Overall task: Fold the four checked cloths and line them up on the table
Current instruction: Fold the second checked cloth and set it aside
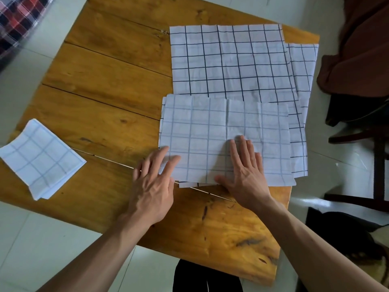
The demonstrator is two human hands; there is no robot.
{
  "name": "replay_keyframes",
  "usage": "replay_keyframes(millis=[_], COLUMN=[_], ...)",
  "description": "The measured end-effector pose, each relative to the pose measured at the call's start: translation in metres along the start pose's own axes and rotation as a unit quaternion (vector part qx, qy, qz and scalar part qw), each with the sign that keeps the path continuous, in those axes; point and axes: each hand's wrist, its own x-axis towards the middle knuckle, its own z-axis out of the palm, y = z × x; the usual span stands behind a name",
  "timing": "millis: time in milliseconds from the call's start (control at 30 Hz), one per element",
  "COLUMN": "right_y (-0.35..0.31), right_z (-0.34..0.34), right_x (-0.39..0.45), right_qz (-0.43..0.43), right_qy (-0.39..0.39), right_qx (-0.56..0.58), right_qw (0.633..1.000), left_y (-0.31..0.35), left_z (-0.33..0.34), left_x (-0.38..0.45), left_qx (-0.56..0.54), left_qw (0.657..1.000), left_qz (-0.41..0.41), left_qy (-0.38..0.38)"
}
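Observation:
A white cloth with a pale grid, folded in half (210,127), lies on top of a stack of spread checked cloths (231,62) on the right side of the wooden table (105,81). My left hand (153,180) rests flat at the half-folded cloth's near left corner, fingers spread. Flat on its near middle lies my right hand (244,171), pressing it down. A small folded checked cloth (42,159) sits at the table's left edge. Edges of lower cloths (301,127) stick out to the right.
A dark chair with brown fabric (357,49) stands right of the table. A red plaid fabric (16,20) shows at the top left. Dark bags (341,230) sit on the tiled floor at the lower right. Bare wood stretches between the small folded cloth and the stack.

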Motion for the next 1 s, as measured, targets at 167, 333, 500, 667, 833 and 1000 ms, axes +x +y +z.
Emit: replay_keyframes(millis=[167,333,500,667,833,1000], right_y=[-0.001,-0.002,-0.008,-0.015,-0.016,-0.020], right_z=[0.000,-0.002,-0.007,-0.004,-0.003,-0.004], right_x=[0.000,-0.001,-0.001,0.002,0.003,0.001], right_qz=[0.002,-0.002,-0.004,-0.023,-0.014,-0.011], right_qy=[-0.001,0.006,0.021,0.005,0.007,0.012], right_qx=[0.003,0.018,0.023,-0.007,-0.004,-0.007], right_qw=[1.000,1.000,1.000,1.000,1.000,1.000], left_y=[-0.006,-0.008,-0.019,-0.018,-0.002,0.012], left_z=[-0.001,-0.009,-0.016,-0.029,-0.036,-0.039], left_x=[-0.001,0.003,0.013,0.030,0.033,0.035], left_qx=[-0.013,-0.031,-0.033,0.023,0.083,0.126], left_qw=[1.000,0.999,0.998,0.992,0.989,0.981], left_qz=[-0.014,-0.014,0.053,0.112,0.100,0.117], left_qy=[0.017,0.004,-0.012,-0.054,-0.068,-0.084])
